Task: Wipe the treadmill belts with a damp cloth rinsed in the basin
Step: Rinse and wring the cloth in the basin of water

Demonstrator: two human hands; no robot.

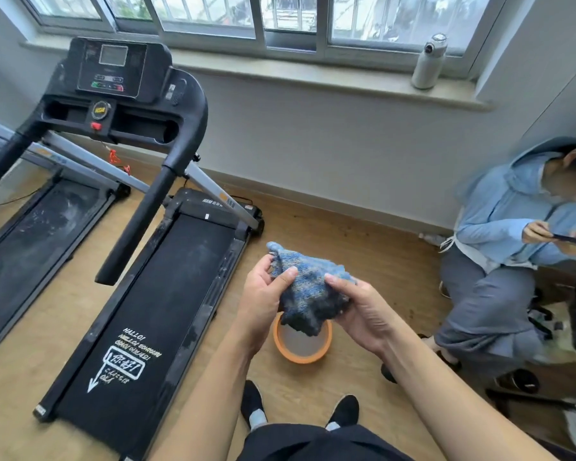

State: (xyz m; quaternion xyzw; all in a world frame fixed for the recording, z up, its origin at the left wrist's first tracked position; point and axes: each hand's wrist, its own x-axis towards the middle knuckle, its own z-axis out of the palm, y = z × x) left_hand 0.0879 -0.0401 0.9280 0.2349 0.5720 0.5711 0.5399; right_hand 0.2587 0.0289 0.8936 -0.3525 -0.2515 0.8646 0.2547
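Note:
A blue and grey cloth (308,291), dark and wet at its lower part, hangs between both hands above an orange basin (281,344) on the wooden floor. My left hand (263,299) grips the cloth's left side and my right hand (359,307) grips its right side. To the left lies a treadmill with a black belt (153,314) bearing white printing. Further left lies a second treadmill whose belt (37,234) is dusty with whitish smears.
A person in a light blue hoodie (512,214) crouches at the right against the wall, holding a phone. A white bottle (428,63) stands on the windowsill. The near treadmill's console and handrails (140,207) rise over its belt. My black shoes (345,410) stand behind the basin.

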